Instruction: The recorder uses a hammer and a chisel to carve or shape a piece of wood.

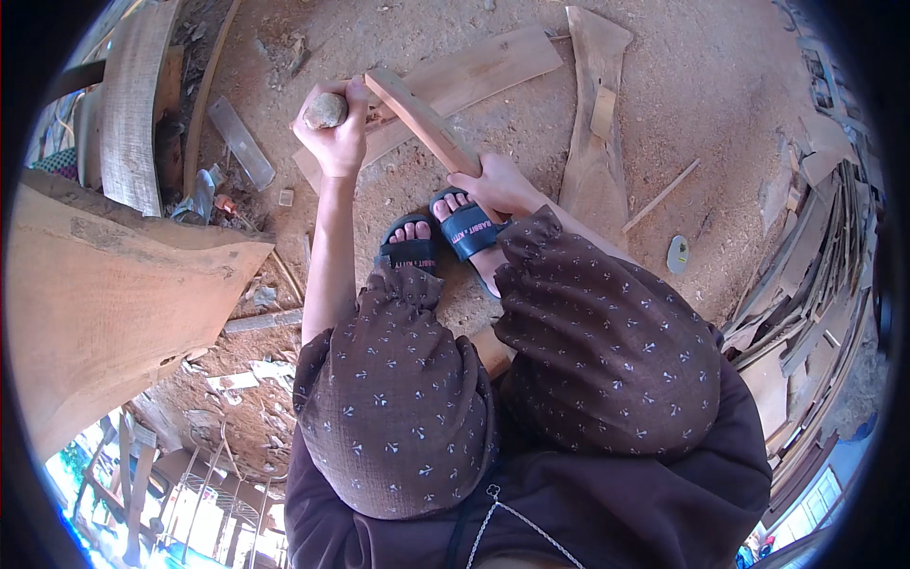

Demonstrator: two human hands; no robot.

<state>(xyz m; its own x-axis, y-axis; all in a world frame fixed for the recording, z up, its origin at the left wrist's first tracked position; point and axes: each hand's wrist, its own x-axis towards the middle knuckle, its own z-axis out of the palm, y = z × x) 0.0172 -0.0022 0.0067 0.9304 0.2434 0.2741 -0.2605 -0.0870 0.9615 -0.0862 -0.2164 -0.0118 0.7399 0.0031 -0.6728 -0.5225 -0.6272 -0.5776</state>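
My left hand (341, 142) is closed round a thick, round-ended grey-brown handle (325, 111). Only its blunt end shows; the rest is hidden by the fist. In my right hand (500, 186) is the near end of a squared wooden strip (417, 116), which slants up and left so that its far end comes close to the left hand. Below the strip, a long flat board (493, 74) lies on the dirt floor, partly covered by the strip and the left hand.
My sandalled feet (464, 228) are just nearer than the board. To its right lie a rough-edged plank (595, 142) and a thin stick (662, 194). A large slab (123, 284) stands at left, with an upright plank (137, 104) beyond it. Stacked slats (806, 284) fill the right side.
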